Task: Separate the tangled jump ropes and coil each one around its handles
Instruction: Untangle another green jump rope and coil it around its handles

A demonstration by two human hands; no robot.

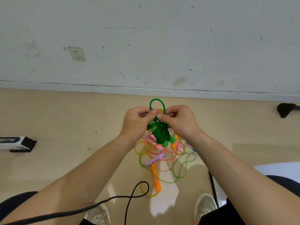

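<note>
- Two pale shoes, the left shoe and the right shoe, stand on the beige floor at the bottom edge, with dark-clad knees at either corner.
- A black cable runs in from the lower left and curls into a loop between the shoes, just short of the rope pile.
- Beyond it lies the tangle of ropes on the floor: thin yellow, green, pink and speckled purple cords crossing one another.
- An orange handle points toward the person, and a lilac handle lies touching its far end.
- Both bare forearms reach forward over the tangle.
- The green jump rope is held up above the pile, its dark cord wound thickly round a pair of lighter green handles that hang tilted below the hands.
- The left hand has its grip closed on the green cord, thumb and forefinger pinching it just above the bundle.
- The right hand pinches the same cord, its thumb tip almost touching the left thumb.
- A free green loop stands up past the knuckles.
- A white and black box lies on the floor at the far left; a black object sits at the far right.
- A pale baseboard meets the scuffed white wall, which carries a socket at the left.
</note>
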